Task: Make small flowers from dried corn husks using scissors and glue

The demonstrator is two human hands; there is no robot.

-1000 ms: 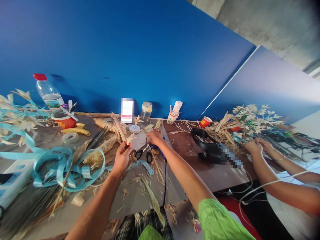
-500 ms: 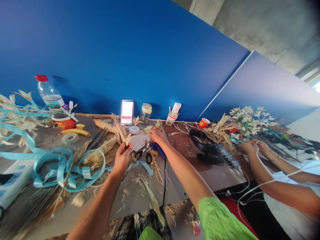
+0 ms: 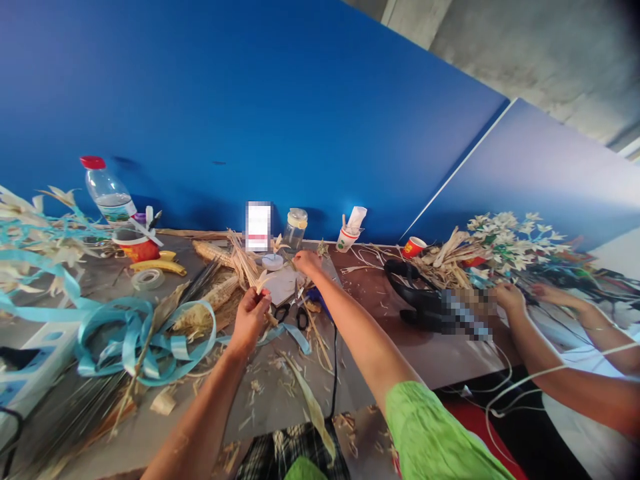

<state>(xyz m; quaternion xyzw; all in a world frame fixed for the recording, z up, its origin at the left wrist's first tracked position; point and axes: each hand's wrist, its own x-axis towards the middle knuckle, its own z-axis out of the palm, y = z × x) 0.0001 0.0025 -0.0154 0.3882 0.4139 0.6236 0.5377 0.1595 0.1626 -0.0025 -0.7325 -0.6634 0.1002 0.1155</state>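
Blue wall (image 3: 250, 100) behind, cluttered worktop (image 3: 440, 353) below it, strewn with husk scraps. Big loop of blue ribbon (image 3: 130, 333) on the left side, dried corn cob (image 3: 220, 291) just past it.

Change vs 1.0 s ago: the right hand (image 3: 306, 262) has gone further out. It was by the scissors (image 3: 289, 313) and is now at the far edge of the clutter, just beside the white lid (image 3: 273, 261) and near the glass jar (image 3: 295, 228). Its fingers are curled down toward the worktop. Cannot tell if its grip has anything in it; fingertips are hidden from this angle.

Left hand (image 3: 250, 317) has hardly moved. Its grip is pressed together, pinching the husk piece (image 3: 262, 283), a small pale petal-like bit sticking up from the fingertips. It is held off the worktop, above the scissors and near the cob.

Judgement: the husk piece is held one-handed for now, with the right hand away from it, so nothing is being done to the piece itself at this moment.

Other differences: the view has tilted slightly. A co-worker's hand (image 3: 507, 298) on the right stays at the pale stalks, while that person's far hand has slid outward.
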